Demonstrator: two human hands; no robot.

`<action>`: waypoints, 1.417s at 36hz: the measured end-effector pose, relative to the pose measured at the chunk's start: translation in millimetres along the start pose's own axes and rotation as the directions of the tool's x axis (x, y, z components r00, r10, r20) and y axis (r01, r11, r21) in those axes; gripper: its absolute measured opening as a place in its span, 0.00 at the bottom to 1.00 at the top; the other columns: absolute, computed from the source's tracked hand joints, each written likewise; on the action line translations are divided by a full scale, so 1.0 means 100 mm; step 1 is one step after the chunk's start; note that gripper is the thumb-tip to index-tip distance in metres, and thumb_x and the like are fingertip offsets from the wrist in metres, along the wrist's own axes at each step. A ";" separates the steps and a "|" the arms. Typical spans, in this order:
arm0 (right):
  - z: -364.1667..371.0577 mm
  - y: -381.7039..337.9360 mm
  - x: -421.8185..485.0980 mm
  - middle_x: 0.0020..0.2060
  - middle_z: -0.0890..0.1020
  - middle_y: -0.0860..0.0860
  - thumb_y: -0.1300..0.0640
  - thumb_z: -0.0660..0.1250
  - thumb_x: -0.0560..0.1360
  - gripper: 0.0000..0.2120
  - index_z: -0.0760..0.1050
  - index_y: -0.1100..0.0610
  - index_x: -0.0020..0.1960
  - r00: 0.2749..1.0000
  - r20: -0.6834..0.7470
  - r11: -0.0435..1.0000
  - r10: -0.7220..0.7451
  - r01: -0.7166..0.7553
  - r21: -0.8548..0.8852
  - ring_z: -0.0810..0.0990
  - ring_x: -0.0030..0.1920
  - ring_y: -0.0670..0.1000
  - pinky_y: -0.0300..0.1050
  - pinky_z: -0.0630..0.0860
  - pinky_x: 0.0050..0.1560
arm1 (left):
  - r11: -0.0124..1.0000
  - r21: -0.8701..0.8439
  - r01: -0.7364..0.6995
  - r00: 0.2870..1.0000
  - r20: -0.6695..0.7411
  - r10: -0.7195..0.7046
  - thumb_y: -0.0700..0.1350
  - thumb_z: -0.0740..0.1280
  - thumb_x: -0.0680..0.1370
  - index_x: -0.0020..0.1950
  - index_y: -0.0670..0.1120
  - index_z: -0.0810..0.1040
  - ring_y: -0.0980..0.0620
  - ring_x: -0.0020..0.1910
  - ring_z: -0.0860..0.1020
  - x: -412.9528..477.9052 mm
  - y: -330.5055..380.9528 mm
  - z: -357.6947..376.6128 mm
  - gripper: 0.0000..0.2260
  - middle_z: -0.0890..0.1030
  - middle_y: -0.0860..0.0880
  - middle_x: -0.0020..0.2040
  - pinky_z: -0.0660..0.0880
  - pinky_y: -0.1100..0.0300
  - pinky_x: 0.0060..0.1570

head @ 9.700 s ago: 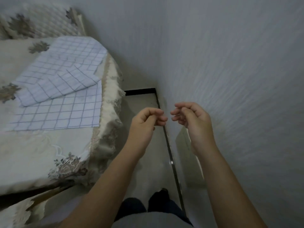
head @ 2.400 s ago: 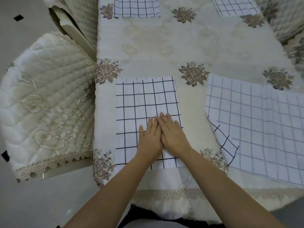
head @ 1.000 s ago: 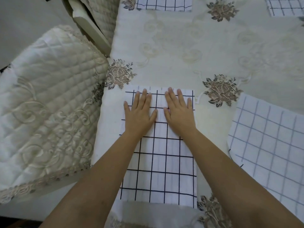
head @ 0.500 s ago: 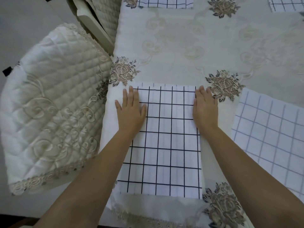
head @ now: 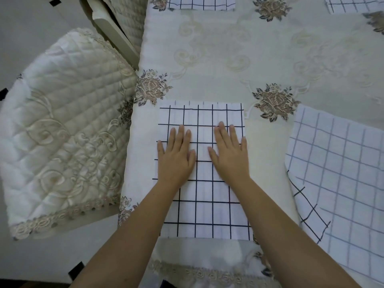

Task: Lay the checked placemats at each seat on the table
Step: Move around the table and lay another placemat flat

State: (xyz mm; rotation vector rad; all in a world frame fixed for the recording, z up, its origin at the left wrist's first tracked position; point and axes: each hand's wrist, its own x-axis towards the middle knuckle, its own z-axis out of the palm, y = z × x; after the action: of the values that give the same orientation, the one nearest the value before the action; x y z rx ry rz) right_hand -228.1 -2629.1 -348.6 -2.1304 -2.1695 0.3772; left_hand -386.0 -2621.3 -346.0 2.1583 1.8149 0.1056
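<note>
**Both palms flat on the near placemat**

Person's left hand (head: 176,159) and right hand (head: 230,156) are lying side by side on the dark-checked placemat (head: 204,206). Fingers are straight and slightly spread, pressing down and gripping nothing. The mat is sitting flat on the tablecloth (head: 249,59) at the table's near edge, next to the quilted chair (head: 62,132). A pale-blue checked pile (head: 336,173) is lying to its right, not touching it, with a dark-checked corner poking out underneath. A far placemat (head: 201,3) and a far-right placemat (head: 353,5) are showing at the top, both cut off by the frame.
</note>
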 end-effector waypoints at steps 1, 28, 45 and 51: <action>-0.02 0.07 -0.02 0.76 0.53 0.49 0.41 0.41 0.76 0.32 0.53 0.54 0.76 1.000 0.002 1.000 0.023 -0.023 -0.008 0.51 0.76 0.54 0.59 0.51 0.72 | 1.000 0.001 0.016 1.000 -0.001 -0.016 0.54 0.44 0.77 0.76 0.48 0.56 0.48 0.76 0.53 -0.02 -0.03 -0.01 0.27 0.55 0.49 0.77 0.51 0.39 0.70; 0.04 -0.47 -0.82 0.74 0.59 0.54 0.52 0.41 0.77 0.28 0.59 0.59 0.74 0.999 0.034 0.983 -0.011 0.005 0.181 0.56 0.75 0.57 0.59 0.56 0.71 | 0.999 0.012 -0.043 0.995 0.093 0.042 0.47 0.48 0.80 0.76 0.44 0.54 0.49 0.76 0.49 -0.76 0.29 0.10 0.24 0.53 0.46 0.77 0.53 0.41 0.71; 0.06 0.18 -1.15 0.74 0.44 0.44 0.45 0.34 0.75 0.30 0.45 0.53 0.76 0.983 -0.018 0.982 0.181 -0.180 0.059 0.43 0.75 0.48 0.54 0.44 0.73 | 0.999 -0.007 0.043 0.999 -0.009 -0.044 0.50 0.47 0.78 0.74 0.45 0.62 0.48 0.74 0.57 -1.17 -0.48 0.02 0.25 0.61 0.47 0.75 0.58 0.37 0.67; 0.03 0.24 -1.17 0.70 0.69 0.57 0.58 0.51 0.78 0.21 0.69 0.62 0.68 0.945 -0.204 0.944 0.255 -0.198 0.265 0.65 0.71 0.58 0.60 0.59 0.69 | 0.998 -0.037 0.058 0.996 -0.070 -0.061 0.45 0.50 0.75 0.67 0.37 0.71 0.38 0.69 0.66 -1.21 -0.49 0.00 0.24 0.68 0.38 0.70 0.65 0.32 0.60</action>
State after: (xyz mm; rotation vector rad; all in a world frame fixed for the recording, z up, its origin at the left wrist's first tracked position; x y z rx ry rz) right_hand -201.8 -2745.4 -343.7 -2.1670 -1.6635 0.3600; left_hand -454.9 -2731.6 -342.7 2.0994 1.9003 0.2014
